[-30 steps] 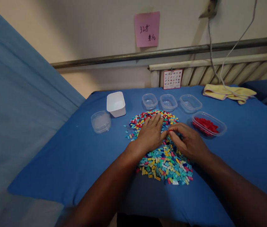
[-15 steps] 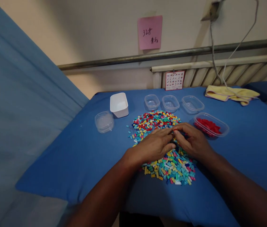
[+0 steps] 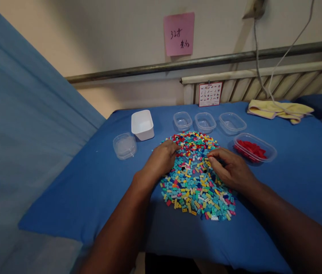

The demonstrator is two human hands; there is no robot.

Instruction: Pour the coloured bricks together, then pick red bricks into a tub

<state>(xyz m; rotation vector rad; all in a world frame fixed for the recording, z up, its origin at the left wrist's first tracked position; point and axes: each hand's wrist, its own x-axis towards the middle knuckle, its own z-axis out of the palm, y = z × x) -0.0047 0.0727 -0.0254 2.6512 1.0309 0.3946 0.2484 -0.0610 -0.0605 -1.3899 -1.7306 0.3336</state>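
A wide heap of small toy building bricks (image 3: 189,186) in many colours lies spread on the blue cloth. My left hand (image 3: 162,158) rests at its upper left side, fingers bent together and tips down among red bricks (image 3: 184,144); whether anything is between them is hidden. Over the heap's right side, my right hand (image 3: 230,167) is closed in a pinch, with a bit of red brick (image 3: 210,155) showing at the fingertips. To the right of that hand stands a clear plastic tub (image 3: 272,154) holding red bricks (image 3: 250,149).
Three clear tubs (image 3: 183,121) stand in a row behind the heap. A white box (image 3: 143,134) and stacked clear lids or tubs (image 3: 124,146) sit to the left. A yellow cloth (image 3: 277,110) lies at the back right. A blue curtain (image 3: 29,114) hangs at the left.
My left hand has moved left, away from my right hand, to the heap's upper left, and its fingers have curled. My right hand stays nearly in place, still pinching.
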